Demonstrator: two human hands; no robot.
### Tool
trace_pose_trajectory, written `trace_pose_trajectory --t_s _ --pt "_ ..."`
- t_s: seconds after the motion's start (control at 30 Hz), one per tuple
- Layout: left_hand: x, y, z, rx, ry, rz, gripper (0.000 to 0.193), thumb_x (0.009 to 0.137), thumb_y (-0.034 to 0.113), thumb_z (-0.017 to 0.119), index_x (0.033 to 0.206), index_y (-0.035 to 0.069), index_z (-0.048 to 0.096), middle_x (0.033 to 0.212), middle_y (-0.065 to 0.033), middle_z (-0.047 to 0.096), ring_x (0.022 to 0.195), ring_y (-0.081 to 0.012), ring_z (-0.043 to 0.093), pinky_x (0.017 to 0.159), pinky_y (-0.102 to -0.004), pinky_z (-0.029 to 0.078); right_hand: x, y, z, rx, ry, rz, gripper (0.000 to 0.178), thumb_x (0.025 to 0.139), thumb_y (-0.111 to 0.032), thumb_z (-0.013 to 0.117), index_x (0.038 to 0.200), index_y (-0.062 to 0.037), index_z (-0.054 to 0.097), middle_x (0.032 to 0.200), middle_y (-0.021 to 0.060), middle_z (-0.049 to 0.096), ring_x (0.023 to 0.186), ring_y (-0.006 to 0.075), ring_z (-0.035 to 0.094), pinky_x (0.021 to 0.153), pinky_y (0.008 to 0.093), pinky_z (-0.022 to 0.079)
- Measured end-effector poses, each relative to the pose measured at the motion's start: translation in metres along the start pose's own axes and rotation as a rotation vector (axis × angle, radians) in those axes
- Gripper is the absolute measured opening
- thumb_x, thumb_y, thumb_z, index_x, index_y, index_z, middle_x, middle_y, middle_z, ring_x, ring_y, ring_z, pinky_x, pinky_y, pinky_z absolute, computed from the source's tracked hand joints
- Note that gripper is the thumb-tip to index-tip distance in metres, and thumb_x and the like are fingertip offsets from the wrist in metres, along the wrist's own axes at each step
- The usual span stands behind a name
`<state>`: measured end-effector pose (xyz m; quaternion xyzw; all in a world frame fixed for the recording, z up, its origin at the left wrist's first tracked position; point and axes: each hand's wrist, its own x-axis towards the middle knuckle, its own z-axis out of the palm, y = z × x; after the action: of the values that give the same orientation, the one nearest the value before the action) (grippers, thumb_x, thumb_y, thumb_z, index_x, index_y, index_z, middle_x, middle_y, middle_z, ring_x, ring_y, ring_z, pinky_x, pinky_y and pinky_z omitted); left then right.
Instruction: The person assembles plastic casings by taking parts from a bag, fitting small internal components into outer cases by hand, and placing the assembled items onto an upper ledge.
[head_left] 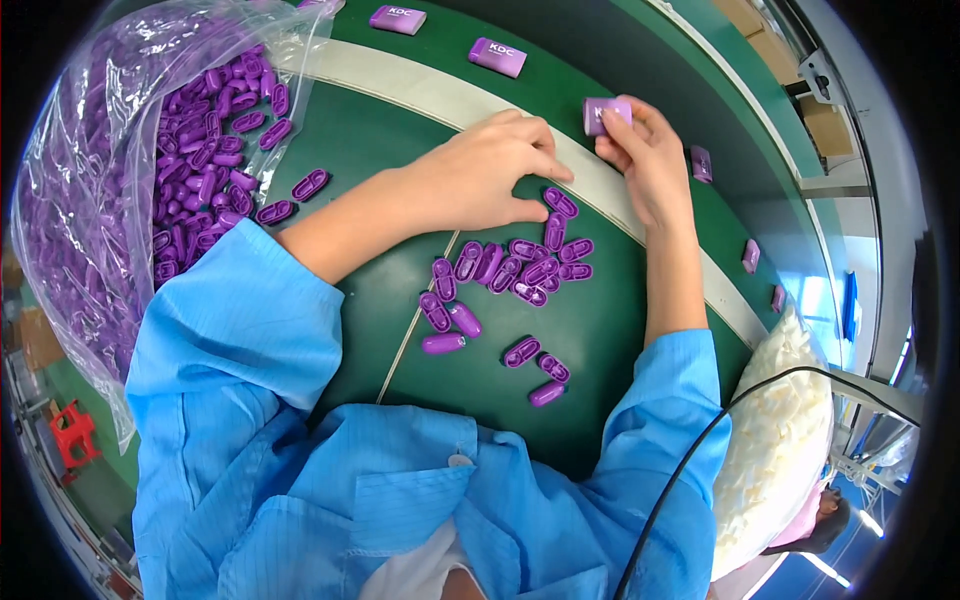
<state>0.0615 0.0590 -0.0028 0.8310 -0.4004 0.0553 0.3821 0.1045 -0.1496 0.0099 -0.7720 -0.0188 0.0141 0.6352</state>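
My right hand (650,160) pinches a small purple rectangular case (592,118) with pale print between thumb and fingers, held over the far green strip. Over the middle of the green table, my left hand (490,170) has its thumb and index finger apart with nothing between them. Just beside those fingertips lies a purple oval cap (560,203), hollow side up. Nearer to me, a loose cluster of similar purple caps (505,272) spreads over the tabletop (480,390). Some show their hollow side, others their smooth outside.
At the left, a see-through plastic bag (75,190) holds many purple caps. More purple cases (497,57) are spaced along the green strip (550,55) behind a pale rail (390,75). A large bag of cream-coloured pieces (775,440) stands at the right, with a black cable (690,455) in front.
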Motion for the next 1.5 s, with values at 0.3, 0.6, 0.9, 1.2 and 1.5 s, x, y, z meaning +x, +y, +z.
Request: trace_pose_trajectory --t_s 0.3,0.6,0.9,1.2,1.5 --pt "-0.005 0.003 -0.008 -0.558 0.238 -0.443 0.023 0.082 0.014 0.063 0.101 0.002 0.063 0.083 -0.0027 0.066 0.071 -0.0089 0.06 0.061 -0.0228 0.048 -0.047 -0.003 0.022 0.56 -0.223 0.204 0.022 0.087 -0.009 0.056 0.105 0.0041 0.052 0.098 0.0109 0.061 0.083 0.0142 0.061 0.078 0.0237 0.052" --pt "-0.008 0.009 -0.008 -0.65 0.225 -0.405 0.023 0.089 0.011 0.055 0.107 -0.002 0.059 0.097 -0.0057 0.062 0.079 -0.0107 0.062 0.07 -0.0236 0.051 -0.049 -0.004 0.03 0.665 -0.206 0.159 0.025 0.088 -0.011 0.056 0.107 0.0044 0.051 0.1 0.0125 0.06 0.085 0.0148 0.062 0.079 0.024 0.052" --pt "-0.01 0.016 -0.016 -0.433 0.126 -0.313 0.026 0.087 0.008 0.057 0.111 -0.002 0.058 0.098 -0.0086 0.063 0.081 -0.0139 0.063 0.074 -0.0254 0.051 -0.053 -0.011 0.034 0.419 -0.131 0.031 0.025 0.085 -0.008 0.06 0.106 0.0032 0.053 0.094 0.0106 0.063 0.08 0.013 0.062 0.074 0.0236 0.053" --pt "-0.008 0.002 -0.013 -0.87 0.209 -0.472 0.033 0.084 0.007 0.061 0.116 -0.003 0.055 0.098 -0.0092 0.064 0.091 -0.0112 0.06 0.081 -0.0243 0.049 -0.056 -0.016 0.033 0.311 -0.144 0.032 0.027 0.083 -0.006 0.063 0.106 0.0048 0.054 0.094 0.01 0.062 0.079 0.0122 0.061 0.071 0.0236 0.052" --pt "-0.01 0.011 -0.012 -0.729 0.325 -0.425 0.026 0.079 0.006 0.066 0.102 -0.005 0.062 0.09 -0.0126 0.067 0.081 -0.0141 0.065 0.073 -0.0243 0.052 -0.062 -0.022 0.033 0.229 -0.145 0.007 0.026 0.079 0.0 0.065 0.103 0.0053 0.056 0.091 0.0116 0.063 0.075 0.0124 0.061 0.069 0.0233 0.053"
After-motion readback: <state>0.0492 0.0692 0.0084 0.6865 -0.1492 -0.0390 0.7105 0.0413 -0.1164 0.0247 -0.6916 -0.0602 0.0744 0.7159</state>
